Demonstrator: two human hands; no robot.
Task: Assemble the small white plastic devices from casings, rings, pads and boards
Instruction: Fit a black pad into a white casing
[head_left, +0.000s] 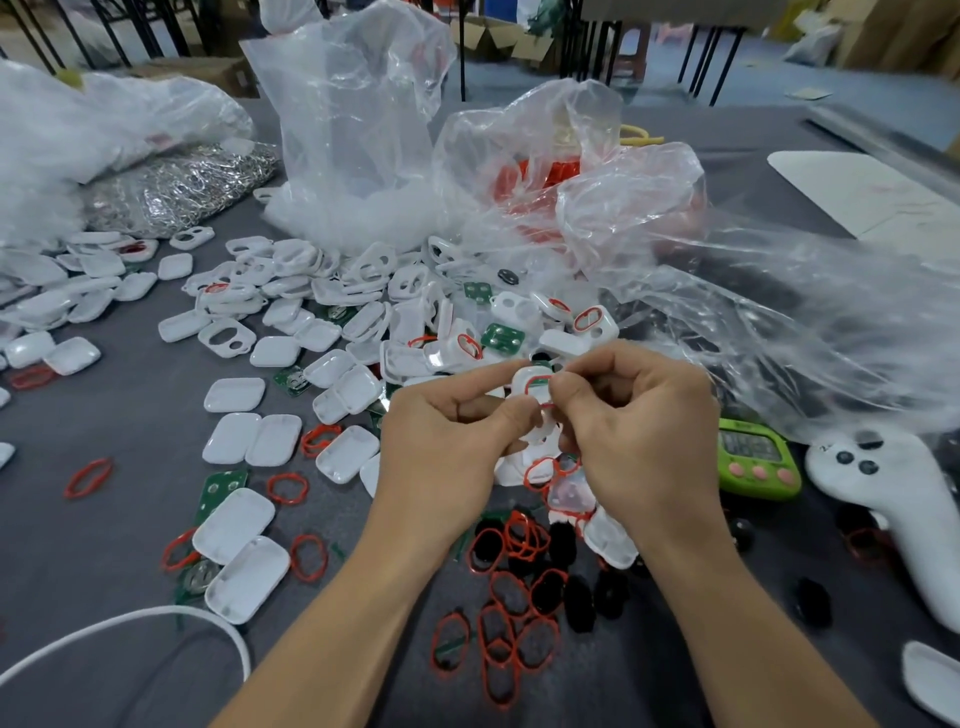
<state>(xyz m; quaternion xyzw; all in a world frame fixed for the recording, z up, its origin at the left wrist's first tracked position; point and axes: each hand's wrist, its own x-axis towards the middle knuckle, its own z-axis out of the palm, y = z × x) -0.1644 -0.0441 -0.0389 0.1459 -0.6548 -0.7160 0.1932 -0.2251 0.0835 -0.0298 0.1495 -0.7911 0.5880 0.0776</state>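
left hand (457, 431) pinched small white plastic casing (530, 382) | right hand (639, 415) at 3 o'clock pinched thin red rubber ring (535, 385) on it

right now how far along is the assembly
Early. A few ringed casings lie beyond the hands. In hand: left hand and right hand pinch a casing, apparently seating a red ring. Left: most casings, loose rings, pads and boards lie unassembled.

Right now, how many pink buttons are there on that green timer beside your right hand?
3, in a row along the bottom of the green timer: left button, middle button, right button. The right hand overlaps the timer's left edge, so another could be hidden.
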